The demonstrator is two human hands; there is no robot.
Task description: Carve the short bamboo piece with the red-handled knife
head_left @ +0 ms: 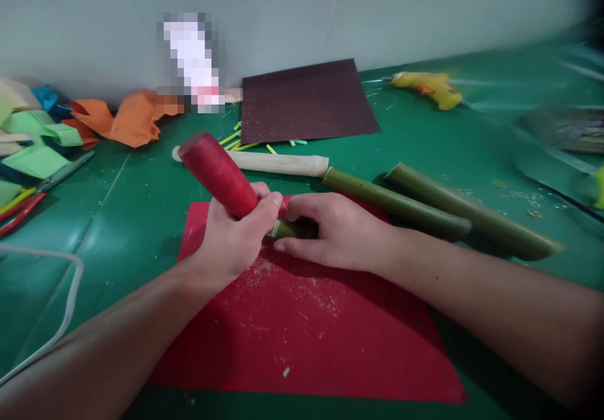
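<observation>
My left hand point(236, 231) is wrapped round a thick red cylinder point(219, 174), tilted with its top end pointing up and away to the left. Between my hands shows a short piece of green bamboo point(295, 228). The fingers and thumb of my right hand point(330, 228) close round that bamboo from the right. Whether the cylinder and the bamboo are joined is hidden by my fingers. Both hands are over a red sheet point(302, 338) sprinkled with pale shavings.
Behind lie a peeled pale bamboo stick point(283, 163), a green bamboo tube point(396, 203) and another tube point(476, 215). Farther back are a dark brown sheet point(306, 105) and a yellow glue gun point(429, 87). Left are red-handled scissors point(23, 215), orange paper point(136, 118) and a white cable point(70, 300).
</observation>
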